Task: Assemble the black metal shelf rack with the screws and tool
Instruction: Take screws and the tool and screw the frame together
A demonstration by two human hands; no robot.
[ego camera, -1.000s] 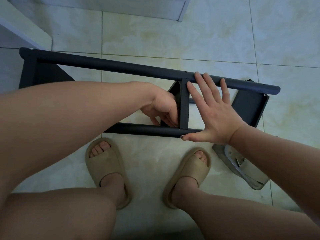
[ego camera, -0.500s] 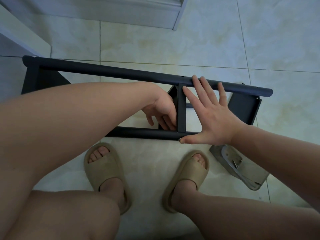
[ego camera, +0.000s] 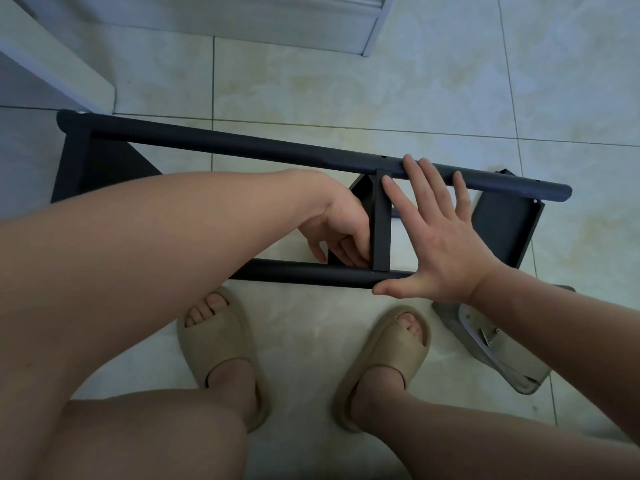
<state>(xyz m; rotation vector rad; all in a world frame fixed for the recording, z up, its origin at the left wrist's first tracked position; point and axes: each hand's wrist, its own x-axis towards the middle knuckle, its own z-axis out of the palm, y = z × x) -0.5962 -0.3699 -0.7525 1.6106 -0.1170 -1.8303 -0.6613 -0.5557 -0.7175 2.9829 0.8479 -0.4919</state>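
Black rack frame (ego camera: pixel 242 147) lies braced under the flat, open right hand (ego camera: pixel 440 244) while the left hand (ego camera: pixel 341 230) curls its fingers at the crossbar (ego camera: pixel 381 220) joint, seemingly seating something I can't see.

The rack (ego camera: pixel 221 143) is matte black metal, lying on its side on the tiled floor. Two round tubes run from 9 o'clock toward 3 o'clock: the far tube (ego camera: pixel 277 150) long, ending in a rounded cap at 3 o'clock, with small holes near that end; the near tube (ego camera: pixel 311 273) shorter. A flat crossbar (ego camera: pixel 381 223) joins them at centre, upright between the two. A flat black panel (ego camera: pixel 502 226) hangs at the 3 o'clock end, another (ego camera: pixel 93 171) at 9 o'clock. Screws and tool cannot be made out.
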